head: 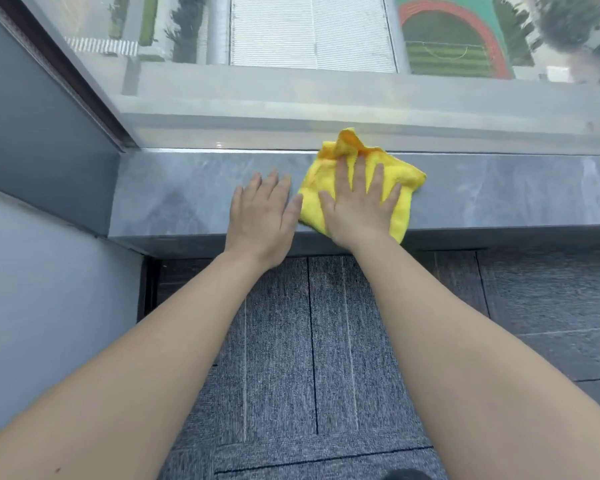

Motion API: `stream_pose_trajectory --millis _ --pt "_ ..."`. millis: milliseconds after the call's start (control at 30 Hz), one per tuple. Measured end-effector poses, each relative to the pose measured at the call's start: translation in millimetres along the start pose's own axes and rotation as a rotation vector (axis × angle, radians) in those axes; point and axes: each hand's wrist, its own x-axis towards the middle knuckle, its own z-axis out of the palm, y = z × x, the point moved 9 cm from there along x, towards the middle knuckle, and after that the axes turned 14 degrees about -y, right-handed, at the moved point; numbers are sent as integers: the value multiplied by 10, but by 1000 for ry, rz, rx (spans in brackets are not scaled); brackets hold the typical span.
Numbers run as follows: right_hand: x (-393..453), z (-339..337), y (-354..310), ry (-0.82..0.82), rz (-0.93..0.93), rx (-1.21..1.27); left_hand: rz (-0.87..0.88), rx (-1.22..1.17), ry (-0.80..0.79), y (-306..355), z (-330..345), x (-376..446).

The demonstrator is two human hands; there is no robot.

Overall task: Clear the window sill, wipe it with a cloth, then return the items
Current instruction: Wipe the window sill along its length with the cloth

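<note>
A grey stone window sill runs across the view below the glass, with nothing standing on it. A yellow cloth lies crumpled on the sill at its middle, one corner bunched up against the glass. My right hand lies flat on the cloth, fingers spread, pressing it onto the stone. My left hand rests palm down on the bare sill just left of the cloth, fingers apart, with its little finger side at the cloth's edge. No removed items are in view.
The window pane rises straight from the sill's back edge, with its dark frame at the left. A grey wall closes the left side. Grey carpet tiles cover the floor below the sill.
</note>
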Motion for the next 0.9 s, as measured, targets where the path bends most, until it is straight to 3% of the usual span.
stream_pose_trajectory --millis 100,200,433,667,767,900 --pt "-135 63 -12 -55 -210 -162 12 -15 -23 105 20 9" --pt "-177 82 264 -96 -262 -217 16 -26 -21 235 52 62" --pt "4 -91 1073 27 73 -1 27 4 41 549 252 229" --pt "205 -195 884 50 214 211 -51 35 91 471 257 135" --pt "220 -200 708 66 108 134 -100 47 102 423 224 84" --pt "81 -127 524 80 -210 -89 -144 28 126 489 234 63"
